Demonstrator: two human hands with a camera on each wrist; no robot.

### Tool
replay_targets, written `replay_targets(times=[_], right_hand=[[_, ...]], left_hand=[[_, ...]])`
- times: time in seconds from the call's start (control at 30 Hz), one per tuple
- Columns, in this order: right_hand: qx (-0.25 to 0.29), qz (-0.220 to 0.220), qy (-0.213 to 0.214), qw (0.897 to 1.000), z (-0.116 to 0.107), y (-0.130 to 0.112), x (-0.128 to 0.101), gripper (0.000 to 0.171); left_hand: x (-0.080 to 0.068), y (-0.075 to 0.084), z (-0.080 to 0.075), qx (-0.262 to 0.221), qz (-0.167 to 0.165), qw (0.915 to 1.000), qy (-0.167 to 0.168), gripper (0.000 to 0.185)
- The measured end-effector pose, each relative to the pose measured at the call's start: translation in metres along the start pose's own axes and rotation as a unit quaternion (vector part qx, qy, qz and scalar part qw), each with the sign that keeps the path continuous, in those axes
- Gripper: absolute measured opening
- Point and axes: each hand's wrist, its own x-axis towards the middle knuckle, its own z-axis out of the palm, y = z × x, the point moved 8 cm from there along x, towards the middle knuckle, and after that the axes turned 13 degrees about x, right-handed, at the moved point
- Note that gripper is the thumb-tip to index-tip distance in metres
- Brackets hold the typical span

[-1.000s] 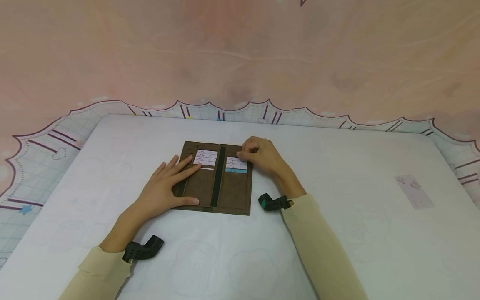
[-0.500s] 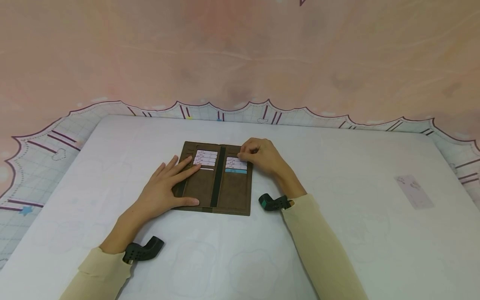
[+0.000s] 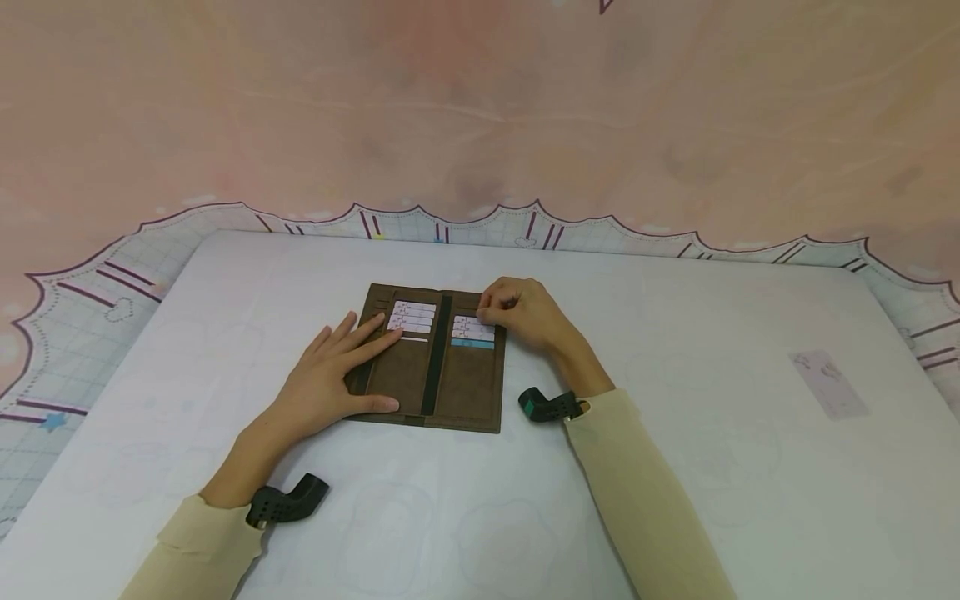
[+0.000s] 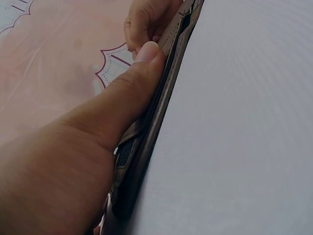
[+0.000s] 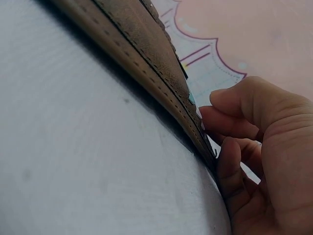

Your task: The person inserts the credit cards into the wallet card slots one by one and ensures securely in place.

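Note:
A brown wallet (image 3: 405, 379) lies spread open on the white tabletop, a dark band down its middle. White printed cards (image 3: 411, 317) fill slots on its left half. More white cards (image 3: 467, 327), with a blue-edged card (image 3: 472, 343) below them, sit in the right half. My left hand (image 3: 322, 375) rests on the left half with fingers spread, thumb (image 4: 132, 83) on the lower part. At the upper right edge, my right hand (image 3: 525, 312) has its thumb and index finger curled together, pinching a card at its top corner. The card's pinched part is mostly hidden by the fingers.
A pale rectangular piece (image 3: 828, 383) with a faint print lies flat at the right of the white table (image 3: 637, 500). A patterned cloth border (image 3: 465, 221) and a pinkish surface (image 3: 480, 108) lie beyond the far edge. Black cameras (image 3: 288, 498) are strapped to both wrists.
My right hand has shifted very slightly down and right at the wallet's upper edge. The left hand and the wallet have stayed in place.

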Motion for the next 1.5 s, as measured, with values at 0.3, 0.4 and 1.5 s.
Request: replay_targets(times=[0.3, 0.4, 1.5], right_hand=[[-0.004, 0.002, -0.016, 1.000, 0.002, -0.002, 0.000, 0.033], [-0.001, 0.007, -0.015, 1.000, 0.002, -0.002, 0.001, 0.033], [-0.079, 0.031, 0.104, 0.991, -0.103, -0.039, -0.046, 0.026]], left_hand=[[0.000, 0.000, -0.001, -0.005, 0.002, 1.0000, 0.003, 0.089], [-0.001, 0.000, -0.002, -0.006, 0.002, 1.0000, 0.004, 0.089], [-0.002, 0.002, 0.002, -0.009, 0.000, 0.9999, 0.011, 0.088]])
